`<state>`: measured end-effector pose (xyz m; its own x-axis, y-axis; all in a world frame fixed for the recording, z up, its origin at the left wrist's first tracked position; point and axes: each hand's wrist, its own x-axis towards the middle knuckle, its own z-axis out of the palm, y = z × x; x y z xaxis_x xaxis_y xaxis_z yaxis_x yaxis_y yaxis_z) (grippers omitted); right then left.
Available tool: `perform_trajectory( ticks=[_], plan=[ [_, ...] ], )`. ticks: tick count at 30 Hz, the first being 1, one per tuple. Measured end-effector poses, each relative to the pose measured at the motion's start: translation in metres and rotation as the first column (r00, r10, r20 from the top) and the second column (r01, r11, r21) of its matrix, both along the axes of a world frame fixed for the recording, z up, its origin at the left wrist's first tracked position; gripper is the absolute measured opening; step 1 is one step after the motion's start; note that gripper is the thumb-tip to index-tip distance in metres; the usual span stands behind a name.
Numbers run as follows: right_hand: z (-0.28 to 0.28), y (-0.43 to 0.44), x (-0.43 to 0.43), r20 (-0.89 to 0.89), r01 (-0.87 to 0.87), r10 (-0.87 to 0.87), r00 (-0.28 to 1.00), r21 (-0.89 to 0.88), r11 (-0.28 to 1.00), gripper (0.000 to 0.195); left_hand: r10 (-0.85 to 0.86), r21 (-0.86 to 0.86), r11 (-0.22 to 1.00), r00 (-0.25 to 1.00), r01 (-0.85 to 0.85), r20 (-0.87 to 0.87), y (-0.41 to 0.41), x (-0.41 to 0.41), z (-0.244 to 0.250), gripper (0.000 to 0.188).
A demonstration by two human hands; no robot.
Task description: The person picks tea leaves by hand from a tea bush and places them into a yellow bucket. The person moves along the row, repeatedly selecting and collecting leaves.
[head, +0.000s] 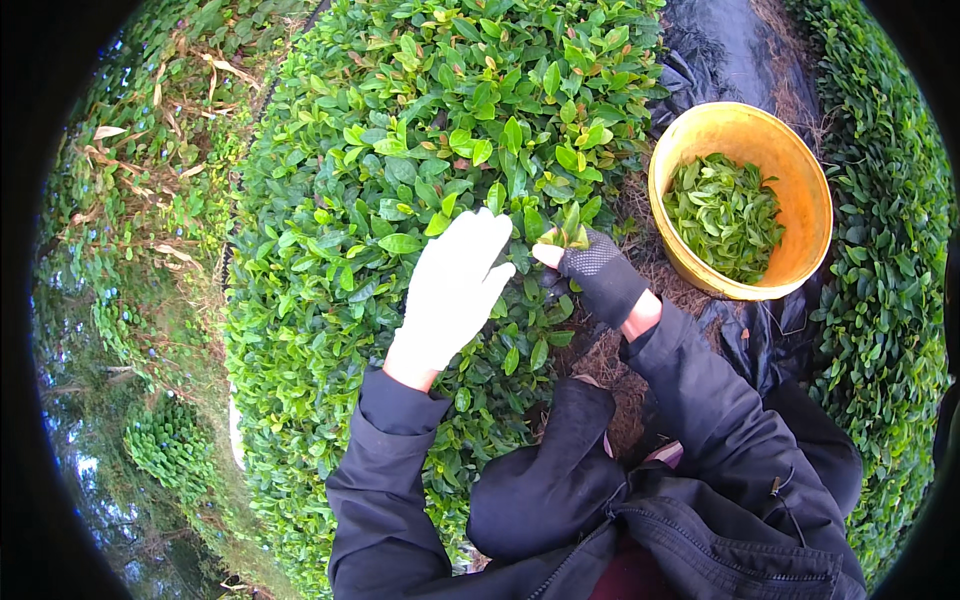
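Observation:
A dense green tea bush [330, 255] fills the middle of the view. My left hand [456, 281], in a white glove, reaches over the bush with its fingers at some leaf tips; the glare on the glove hides whether anything is between them. To its right, my right hand [596, 270], in a dark dotted glove with a bare thumb tip, holds a small bunch of picked leaves [568, 234]. A yellow bucket [806, 217] stands right of the right hand, with a heap of loose green leaves [724, 217] inside.
Black plastic sheeting [720, 52] and dry brown needles cover the ground around the bucket. Another hedge [877, 262] runs along the right side. Weeds and dry stalks [165, 165] lie beyond the bush on the left. My bent knees are below, close to the bush.

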<state>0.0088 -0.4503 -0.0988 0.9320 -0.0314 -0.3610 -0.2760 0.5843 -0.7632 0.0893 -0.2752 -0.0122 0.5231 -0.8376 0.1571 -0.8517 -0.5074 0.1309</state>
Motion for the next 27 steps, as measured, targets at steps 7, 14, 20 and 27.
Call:
perform_trajectory(
  ticks=[7, 14, 20, 27],
  plan=[
    [-0.051, 0.023, 0.043, 0.133, 0.136, -0.068, 0.989, -0.611, 0.780, 0.036, 0.056, 0.177, 0.983, 0.998, -0.048, -0.040, 0.029, -0.003, -0.016, 0.037],
    [-0.009, 0.034, 0.073, 0.103, 0.081, 0.040, 0.994, -0.921, 0.381, 0.031, 0.050, 0.171, 0.985, 0.992, -0.030, -0.113, 0.029, -0.012, -0.016, 0.035],
    [-0.011, 0.039, 0.072, 0.126, 0.106, 0.050, 0.991, -0.949, 0.298, 0.026, 0.022, 0.144, 0.990, 0.994, -0.007, -0.104, 0.033, -0.011, -0.017, 0.033],
    [-0.019, 0.017, 0.046, -0.087, -0.142, 0.202, 0.975, -0.950, 0.276, 0.036, 0.051, 0.156, 0.987, 0.984, -0.025, -0.171, 0.031, -0.010, -0.015, 0.031]
  ],
)
